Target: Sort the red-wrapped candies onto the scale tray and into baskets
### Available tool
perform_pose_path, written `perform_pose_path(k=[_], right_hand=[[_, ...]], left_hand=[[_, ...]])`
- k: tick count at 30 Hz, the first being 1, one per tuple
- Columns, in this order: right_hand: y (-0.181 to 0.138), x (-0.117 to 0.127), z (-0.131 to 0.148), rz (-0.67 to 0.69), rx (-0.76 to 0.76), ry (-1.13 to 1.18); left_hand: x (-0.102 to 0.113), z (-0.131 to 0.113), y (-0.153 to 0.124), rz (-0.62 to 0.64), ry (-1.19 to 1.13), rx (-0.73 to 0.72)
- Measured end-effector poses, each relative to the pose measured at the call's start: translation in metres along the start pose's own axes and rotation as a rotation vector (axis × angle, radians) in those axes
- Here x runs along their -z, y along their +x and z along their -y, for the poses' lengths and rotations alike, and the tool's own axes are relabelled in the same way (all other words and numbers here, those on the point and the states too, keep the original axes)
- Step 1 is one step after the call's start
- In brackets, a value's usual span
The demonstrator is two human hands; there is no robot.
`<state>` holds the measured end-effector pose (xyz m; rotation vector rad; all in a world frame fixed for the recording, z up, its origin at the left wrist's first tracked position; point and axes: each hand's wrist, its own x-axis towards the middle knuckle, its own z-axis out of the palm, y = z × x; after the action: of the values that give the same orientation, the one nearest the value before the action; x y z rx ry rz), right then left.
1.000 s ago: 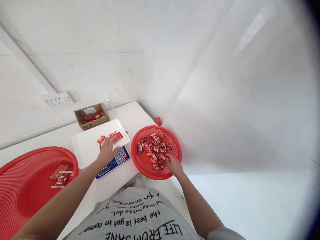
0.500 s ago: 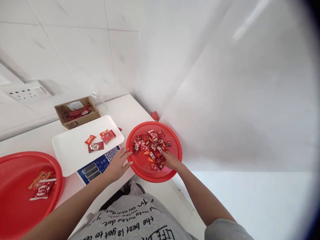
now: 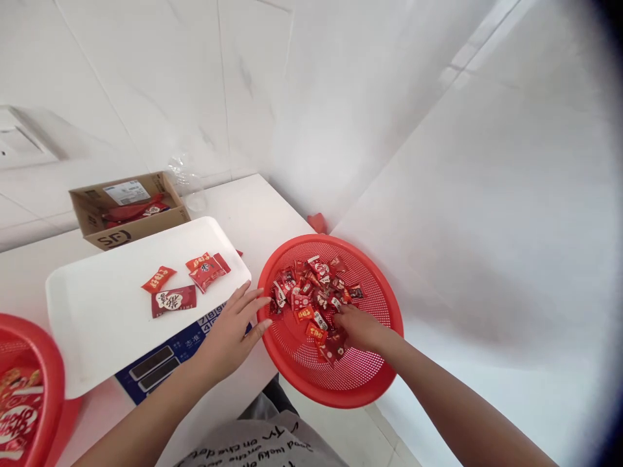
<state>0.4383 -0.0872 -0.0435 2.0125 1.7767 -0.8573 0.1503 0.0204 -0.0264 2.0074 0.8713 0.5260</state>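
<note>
My right hand [image 3: 361,326] reaches down into a red plastic basket [image 3: 335,395] with perforated walls. Its fingers are curled together against the pile of small red-wrapped candies [image 3: 311,292], and the fingertips are partly hidden, so what they grip cannot be made out. My left hand [image 3: 238,331] is at the basket's left rim, fingers apart and holding nothing, beside the scale's keypad. On the white tray of the scale [image 3: 107,279] lie several wrapped candies, including a dark red packet [image 3: 174,301] and a small orange-red one [image 3: 158,279].
A cardboard box [image 3: 139,230] with red packets stands behind the scale, and a clear plastic container [image 3: 195,194] is next to it. A second red basket [image 3: 51,383] is at the lower left. White walls close in behind and at right. Something red [image 3: 317,223] sits by the wall.
The view has moved closer and shifted, so the second basket is now mostly out of frame. My right hand stays in the candies with its fingers more curled; my left hand remains by the rim.
</note>
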Motion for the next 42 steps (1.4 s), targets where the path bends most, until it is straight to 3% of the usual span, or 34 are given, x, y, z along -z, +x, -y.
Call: perform_pose_path(k=[5,8,12,15,19,22,26,32,38,42], right_hand=[[-0.008,0.021,0.012,0.104,-0.074,-0.024],[-0.024,0.046,0.026,0.026,-0.089,0.235],[-0.056,0.090,0.066,-0.135,0.090,0.766],[-0.076,0.116,0.103,-0.156,0.235,1.018],[-0.084,0.122,0.142,-0.197,0.363,1.195],[-0.077,0.111,0.160,-0.231,0.426,1.234],[-0.067,0.092,0.176,-0.221,0.471,1.200],[-0.058,0.077,0.191,-0.055,0.431,1.222],[-0.062,0.072,0.176,-0.065,0.306,1.243],[-0.069,0.064,0.159,-0.090,0.221,1.233]], left_hand=[[0.003,-0.012,0.002,0.029,0.125,-0.028],[0.009,-0.034,-0.001,0.086,0.039,0.019],[0.022,-0.077,-0.003,0.153,-0.322,0.171],[0.035,-0.107,-0.005,0.156,-0.652,0.272],[0.054,-0.125,-0.018,0.067,-0.848,0.401],[0.063,-0.119,-0.033,-0.033,-0.930,0.460],[0.065,-0.103,-0.054,-0.063,-0.925,0.519],[0.066,-0.077,-0.069,-0.178,-0.841,0.569],[0.097,-0.034,-0.049,-0.357,-0.580,0.640],[0.124,-0.003,-0.021,-0.432,-0.255,0.661]])
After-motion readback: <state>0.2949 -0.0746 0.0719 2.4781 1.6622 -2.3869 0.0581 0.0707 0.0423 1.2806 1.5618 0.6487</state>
